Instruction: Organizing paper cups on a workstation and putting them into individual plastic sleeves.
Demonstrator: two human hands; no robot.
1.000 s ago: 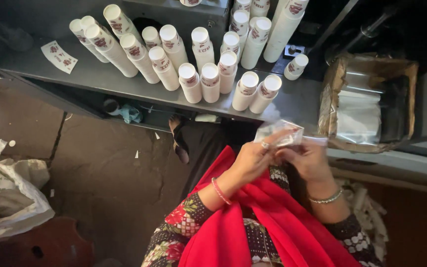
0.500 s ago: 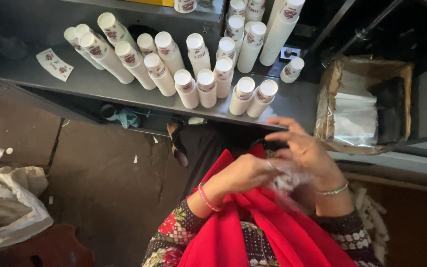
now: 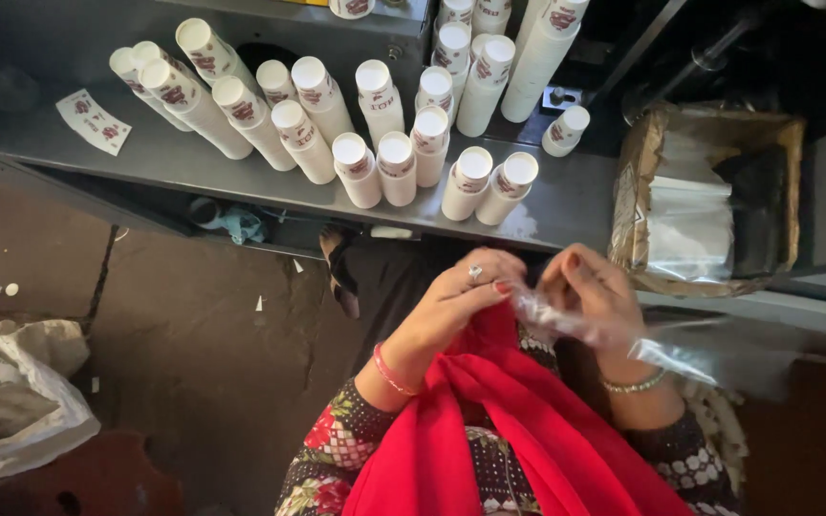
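Both of my hands are raised in front of my chest, over a red scarf. My left hand [image 3: 461, 296] wears a ring and pinches the near end of a clear plastic bag [image 3: 623, 334]. My right hand [image 3: 593, 294] grips the same bag, which trails to the right past my wrist. On the grey shelf [image 3: 193, 162] ahead stand many stacks of white paper cups [image 3: 375, 162] with red printing, tops facing me.
A brown cardboard box [image 3: 786, 134] lined with clear plastic bags sits at the right of the shelf. A small printed paper label [image 3: 94, 121] lies at the shelf's left. A white sack [image 3: 11, 382] rests on the brown floor at lower left.
My hands came down from the shelf edge toward my chest. The small clear bag held up a second ago now hangs stretched between both hands and trails to the right.
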